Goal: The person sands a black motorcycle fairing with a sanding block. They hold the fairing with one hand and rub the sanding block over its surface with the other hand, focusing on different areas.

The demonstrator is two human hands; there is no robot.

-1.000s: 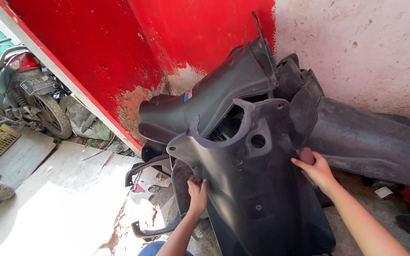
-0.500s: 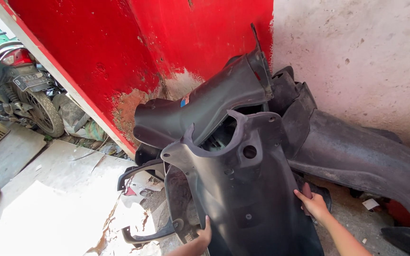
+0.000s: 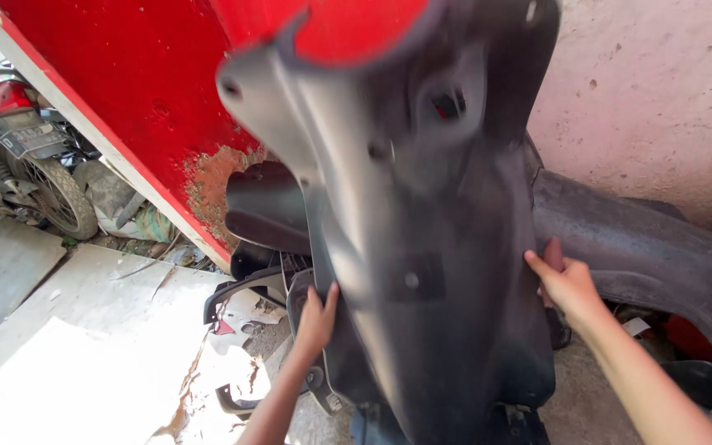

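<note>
A large dark grey plastic scooter panel is filling the middle of the view, standing upright and tilted toward the camera, its upper end blurred and reaching up across the red wall. The left hand is gripping the panel's left edge low down, thumb showing on the front face and the other fingers wrapping behind the edge, so the hand is closing on the panel. The right hand is pressing against the panel's right edge at about the same height, fingers curling around the rim and holding it. Both forearms are reaching up from the bottom of the frame.

Behind the panel, other dark plastic body parts are leaning against the walls: a curved black piece is showing to the left, and a long grey fender-like piece is lying to the right along the pale plastered wall. Paint is flaking off the red wall's lower corner. At the far left, a parked motorcycle is standing with its rear wheel toward the camera. Pale concrete floor is lying in sunlight below.
</note>
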